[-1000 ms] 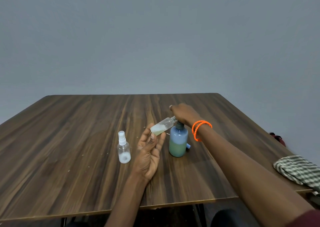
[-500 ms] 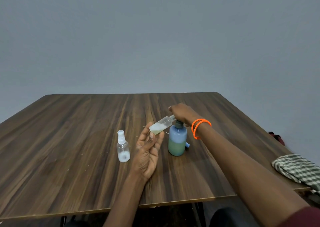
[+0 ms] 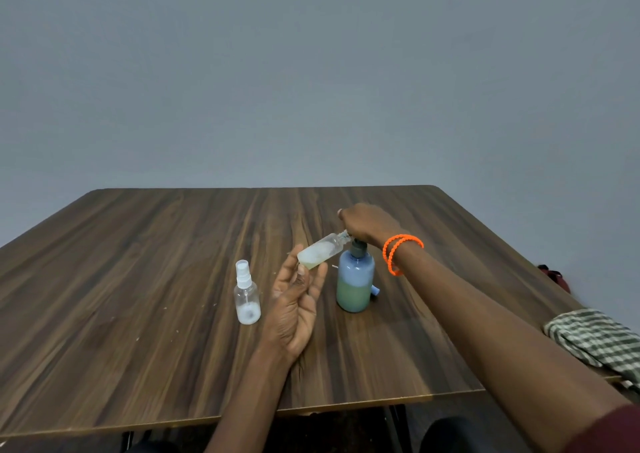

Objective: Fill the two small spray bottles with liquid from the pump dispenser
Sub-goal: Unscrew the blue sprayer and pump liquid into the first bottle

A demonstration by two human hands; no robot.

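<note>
A blue pump dispenser [image 3: 355,284], about half full of greenish liquid, stands upright mid-table. My right hand [image 3: 369,226], an orange bracelet on its wrist, rests over the pump head and hides it. My left hand [image 3: 294,300] pinches the base of an uncapped small spray bottle [image 3: 320,254], tilted so its open neck meets the pump's spout under my right hand. That bottle holds some pale liquid. A second small spray bottle [image 3: 247,297], capped with a white sprayer, stands upright left of my left hand with a little whitish liquid at its bottom.
The wooden table [image 3: 138,279] carries these things. A small blue cap-like piece [image 3: 375,291] lies just right of the dispenser's base. A green checked cloth [image 3: 595,342] hangs at the table's right edge, with a dark red object [image 3: 554,276] beyond it.
Hands and bottles keep the same arrangement; only the view has shifted slightly. The level in the tilted bottle shows no clear change.
</note>
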